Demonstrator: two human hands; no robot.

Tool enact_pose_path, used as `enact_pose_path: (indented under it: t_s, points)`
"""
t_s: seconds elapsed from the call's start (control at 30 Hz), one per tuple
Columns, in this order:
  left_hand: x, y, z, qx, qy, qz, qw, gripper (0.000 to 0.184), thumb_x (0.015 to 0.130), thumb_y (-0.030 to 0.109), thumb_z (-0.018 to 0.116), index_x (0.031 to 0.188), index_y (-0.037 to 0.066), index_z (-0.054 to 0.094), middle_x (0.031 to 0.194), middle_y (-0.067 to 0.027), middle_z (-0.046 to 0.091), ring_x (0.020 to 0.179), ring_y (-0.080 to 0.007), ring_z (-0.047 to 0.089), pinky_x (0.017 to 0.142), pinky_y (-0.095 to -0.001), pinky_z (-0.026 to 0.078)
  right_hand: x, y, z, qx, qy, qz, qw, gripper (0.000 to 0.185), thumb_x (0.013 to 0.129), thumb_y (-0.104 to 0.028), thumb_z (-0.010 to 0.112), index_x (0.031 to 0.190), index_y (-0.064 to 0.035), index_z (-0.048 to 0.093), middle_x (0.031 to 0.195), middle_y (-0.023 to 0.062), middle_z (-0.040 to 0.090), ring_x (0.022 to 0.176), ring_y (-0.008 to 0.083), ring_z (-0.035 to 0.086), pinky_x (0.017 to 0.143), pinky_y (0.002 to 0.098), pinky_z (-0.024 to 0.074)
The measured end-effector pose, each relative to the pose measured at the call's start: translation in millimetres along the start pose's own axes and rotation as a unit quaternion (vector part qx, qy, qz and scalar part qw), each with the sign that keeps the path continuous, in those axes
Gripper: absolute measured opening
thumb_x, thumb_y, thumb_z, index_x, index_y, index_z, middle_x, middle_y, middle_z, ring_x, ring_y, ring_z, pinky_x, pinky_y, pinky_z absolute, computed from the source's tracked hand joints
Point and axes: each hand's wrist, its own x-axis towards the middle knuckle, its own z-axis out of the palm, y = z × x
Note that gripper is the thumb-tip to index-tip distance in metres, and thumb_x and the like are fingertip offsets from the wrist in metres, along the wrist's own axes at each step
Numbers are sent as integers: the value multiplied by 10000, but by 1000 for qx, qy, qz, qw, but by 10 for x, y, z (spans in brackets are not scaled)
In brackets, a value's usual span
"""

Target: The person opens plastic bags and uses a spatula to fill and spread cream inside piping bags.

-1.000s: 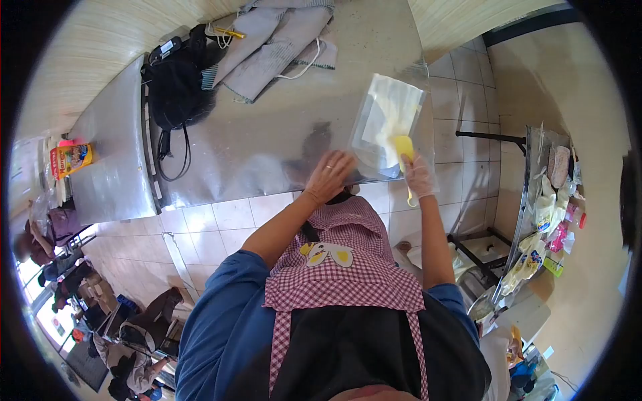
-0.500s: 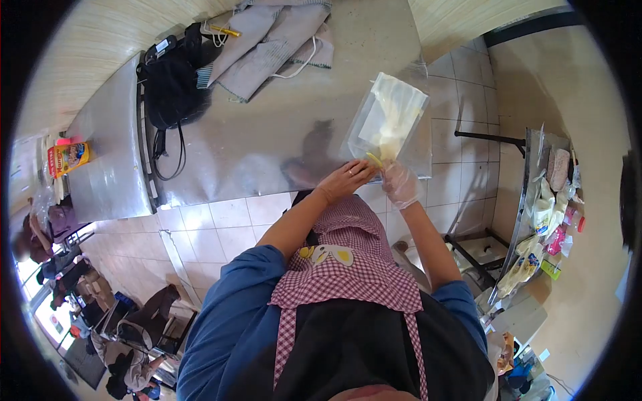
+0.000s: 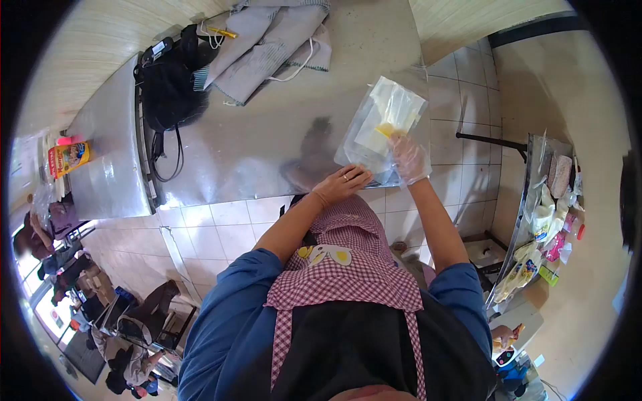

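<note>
On the metal table lies a clear plastic bag with a pale, whitish slab or sheet showing through or on it. My left hand, bare with a ring, is closed on the bag's near edge at the table's front. My right hand wears a thin clear plastic glove and reaches over the bag's right part. Its fingertips pinch a small yellow piece, whose exact kind is unclear. Whether the gloved fingers are inside the bag or on top of it, I cannot tell.
Grey cloths and a black bag with a dangling cord lie on the metal table. At right, a shelf holds several packets. A yellow packet stands far left. Other people are at lower left.
My right hand has moved forward over the bag, carrying the yellow piece away from the table edge. My left hand has shifted slightly left and stays at the bag's near edge.
</note>
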Motion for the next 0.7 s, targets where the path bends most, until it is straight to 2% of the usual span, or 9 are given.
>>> enact_pose_path:
  t_s: [0.07, 0.3, 0.37, 0.43, 0.5, 0.53, 0.6, 0.63, 0.7]
  points:
    - [0, -5, -2, 0, 2, -4, 1000, 545, 778, 186, 504, 1308, 116, 396, 1316, -2, 402, 1227, -171, 368, 1066, -328, 270, 83, 69, 60, -21, 45, -9, 999, 134, 785, -144, 507, 917, -131, 527, 740, 52, 521, 654, 220, 572, 521, 363, 477]
    - [-20, 27, -71, 2, -19, -8, 1000, 577, 779, 195, 511, 1333, 132, 360, 1326, 3, 390, 1242, -168, 350, 1071, -327, 262, 189, 197, 255, -57, 41, 8, 998, 153, 791, -148, 483, 935, -116, 526, 758, 62, 528, 693, 225, 578, 515, 362, 474]
    - [13, -35, -94, 16, -13, -3, 1000, 585, 779, 194, 511, 1338, 131, 351, 1330, 5, 385, 1246, -170, 346, 1074, -327, 258, 43, 81, 202, -133, 31, -1, 991, 191, 789, -152, 477, 967, -112, 535, 822, 69, 564, 745, 238, 582, 559, 350, 486]
    - [-8, 17, -123, -43, -55, -15, 997, 591, 772, 149, 501, 1342, 133, 347, 1346, -10, 375, 1262, -176, 335, 1073, -336, 271, -65, -133, -21, 58, -28, -162, 985, 265, 791, -167, 472, 1038, -104, 545, 923, 83, 591, 800, 248, 584, 617, 334, 496]
    - [-14, 33, -149, -28, -56, -10, 998, 595, 769, 150, 500, 1343, 133, 346, 1348, -11, 374, 1260, -177, 338, 1073, -337, 270, -218, -395, 75, 134, -91, -141, 977, 300, 793, -177, 473, 1070, -91, 550, 943, 79, 591, 788, 256, 581, 648, 345, 492]
    - [2, 0, -150, -6, -56, -4, 998, 598, 767, 151, 498, 1344, 132, 345, 1350, -12, 373, 1259, -178, 342, 1073, -338, 270, -197, -356, 132, 132, -90, -142, 977, 300, 793, -177, 473, 1070, -91, 550, 943, 79, 591, 788, 256, 581, 648, 345, 492]
    - [32, -46, -136, -11, -46, -9, 999, 593, 766, 149, 497, 1341, 131, 352, 1350, -14, 374, 1257, -179, 345, 1072, -339, 273, -88, -218, 274, 22, 104, -171, 980, 285, 799, -189, 469, 1049, -81, 552, 867, 90, 571, 746, 246, 575, 603, 379, 478]
    - [-21, 18, -122, -24, -43, -9, 999, 588, 765, 147, 496, 1337, 129, 359, 1350, -15, 374, 1255, -179, 347, 1070, -339, 275, -87, -191, 297, 27, 99, -167, 981, 285, 799, -189, 469, 1049, -81, 552, 867, 90, 571, 746, 246, 575, 603, 379, 478]
    - [-22, 37, -115, -27, -39, -11, 999, 585, 766, 146, 493, 1336, 126, 361, 1350, -15, 375, 1254, -179, 347, 1069, -341, 277, 126, -47, 319, 59, 49, -63, 995, 236, 818, -216, 467, 993, -83, 554, 826, 93, 551, 716, 244, 565, 561, 391, 461]
